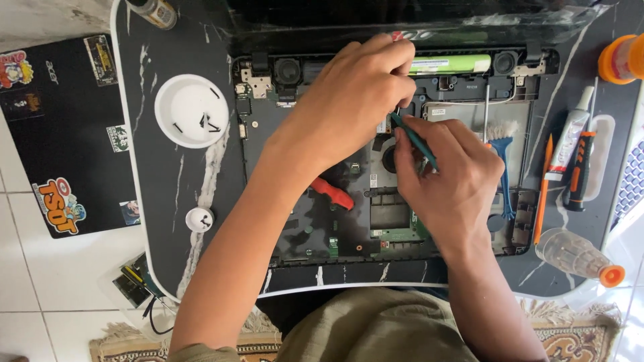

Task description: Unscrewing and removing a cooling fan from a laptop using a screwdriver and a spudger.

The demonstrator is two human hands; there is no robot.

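Note:
An opened laptop base [315, 228] lies on a black marble-patterned table [168, 174], its boards and speakers bare. My left hand [352, 97] reaches across it, fingers pinched over a spot near the middle of the board. My right hand [446, 184] grips a slim teal tool [412, 137] whose tip points to that same spot by the fan opening. A green cylindrical battery cell [449, 64] sits along the far edge. A red-handled tool [332, 193] lies on the base below my left forearm.
A white dish [176, 110] with screws and a small white cap [199, 219] sit at left. A blue brush [502, 144], orange pencil-like tool [542, 194], glue tube [570, 137], black-orange screwdriver [578, 179] and clear bottle [577, 255] lie at right. A stickered laptop lid [60, 134] rests on the floor.

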